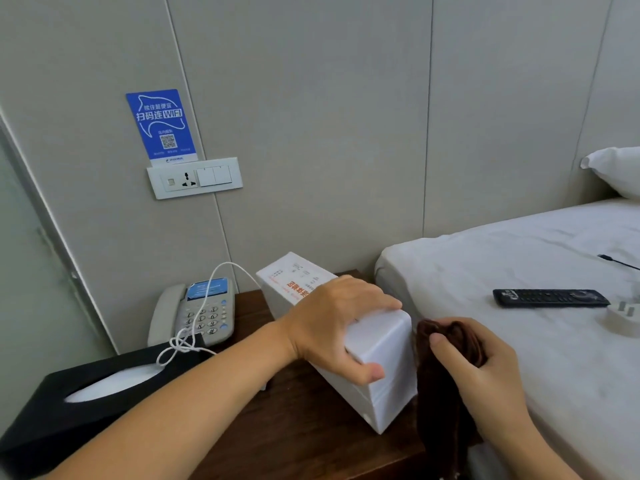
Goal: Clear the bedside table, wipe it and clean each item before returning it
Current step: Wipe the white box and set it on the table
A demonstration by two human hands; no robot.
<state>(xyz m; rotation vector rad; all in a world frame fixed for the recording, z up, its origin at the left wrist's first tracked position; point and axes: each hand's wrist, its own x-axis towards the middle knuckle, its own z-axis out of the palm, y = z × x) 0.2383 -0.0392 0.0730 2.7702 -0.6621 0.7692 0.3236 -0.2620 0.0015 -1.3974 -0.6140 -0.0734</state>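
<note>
Your left hand (pixel 337 327) is gripping the white box (pixel 346 344) from above, fingers curling over its far edge and thumb pressing on the near side. The box is sitting on the dark wooden table (pixel 304 431), lying at a slant with one end pointing toward the wall and the other toward you, close to the table's right edge.

Your right hand (pixel 481 365) is clutching a bunched brown cloth (pixel 440 382), thumb pinning it on top. The cloth is hanging just beside the box's near right corner, between the box and the bed (pixel 519 258); whether it is touching the box is hard to tell.

To the left of the box, a phone (pixel 197 311) is resting near the wall, with a white cord (pixel 194 327) looping across it and down onto a black tissue box (pixel 69 407) at the table's left front. Your left forearm is crossing over the table between the tissue box and the white box.

On the bed, well apart from your hands, a black remote (pixel 550 297) is lying flat.
</note>
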